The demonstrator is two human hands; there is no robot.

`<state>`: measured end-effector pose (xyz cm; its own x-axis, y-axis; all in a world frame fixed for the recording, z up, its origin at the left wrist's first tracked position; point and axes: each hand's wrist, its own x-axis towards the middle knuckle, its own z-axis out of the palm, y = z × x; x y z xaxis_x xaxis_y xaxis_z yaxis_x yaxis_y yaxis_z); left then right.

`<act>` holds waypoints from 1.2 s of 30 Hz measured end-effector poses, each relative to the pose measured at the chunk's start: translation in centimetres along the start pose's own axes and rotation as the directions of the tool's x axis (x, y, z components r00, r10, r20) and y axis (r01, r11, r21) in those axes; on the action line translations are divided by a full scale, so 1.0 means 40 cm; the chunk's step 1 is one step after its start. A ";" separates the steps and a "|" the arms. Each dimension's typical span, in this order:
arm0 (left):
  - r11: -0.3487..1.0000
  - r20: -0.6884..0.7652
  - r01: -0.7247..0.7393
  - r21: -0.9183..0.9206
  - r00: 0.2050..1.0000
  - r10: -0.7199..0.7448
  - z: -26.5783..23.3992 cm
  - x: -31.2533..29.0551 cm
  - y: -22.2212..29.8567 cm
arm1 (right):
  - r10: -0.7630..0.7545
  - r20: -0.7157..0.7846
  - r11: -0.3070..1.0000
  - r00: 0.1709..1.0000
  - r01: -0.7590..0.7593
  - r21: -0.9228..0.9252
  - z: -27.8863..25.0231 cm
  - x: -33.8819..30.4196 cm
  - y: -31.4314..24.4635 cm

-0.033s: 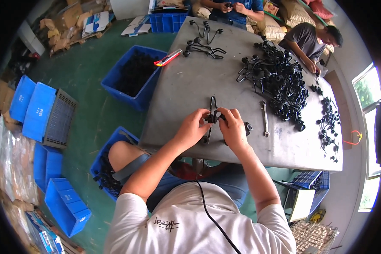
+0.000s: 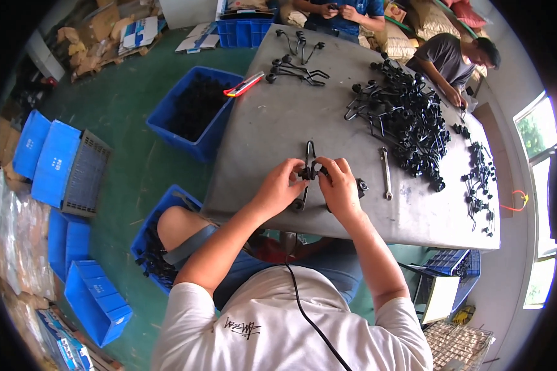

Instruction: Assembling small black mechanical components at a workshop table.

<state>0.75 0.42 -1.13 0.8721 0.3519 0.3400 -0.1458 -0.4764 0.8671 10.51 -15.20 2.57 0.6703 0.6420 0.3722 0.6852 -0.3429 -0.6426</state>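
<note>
In front of me at the near side of the table, a black bent metal rod (image 2: 310, 149) lies between my hands, its looped end pointing away and a round end toward me. My left hand (image 2: 280, 188) pinches a small black fitting (image 2: 308, 174) at the rod's middle with thumb and fingers. From the other side, my right hand (image 2: 340, 185) closes on the same fitting, its fingertips partly hiding it. Another black part (image 2: 361, 185) shows just right of my right hand, mostly covered. A metal wrench (image 2: 387, 173) lies further right.
A large heap of black rods (image 2: 408, 117) covers the right of the metal table (image 2: 254, 133), with more along its right edge. A red utility knife (image 2: 244, 85) lies at the left edge, beside a blue crate (image 2: 161, 123). Two people work across the table.
</note>
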 end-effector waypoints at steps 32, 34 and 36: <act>0.987 0.125 0.151 0.054 0.980 -0.156 -0.030 0.045 -0.008 | -0.011 0.189 0.998 0.982 0.023 -0.061 -0.023 0.077 0.003; 0.975 0.208 0.217 -0.044 0.957 -0.204 -0.050 0.053 -0.021 | 0.107 0.273 0.993 0.956 -0.091 -0.070 -0.025 0.086 -0.010; 0.980 0.249 0.193 -0.048 0.953 -0.175 -0.062 0.062 -0.028 | 0.120 0.258 0.993 0.959 -0.112 -0.047 -0.024 0.084 -0.006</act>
<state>1.90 3.82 -0.36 0.9724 0.2186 0.0812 0.0031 -0.3602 0.9329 12.88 -13.63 4.62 0.6514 0.7513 0.1065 0.6185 -0.4444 -0.6481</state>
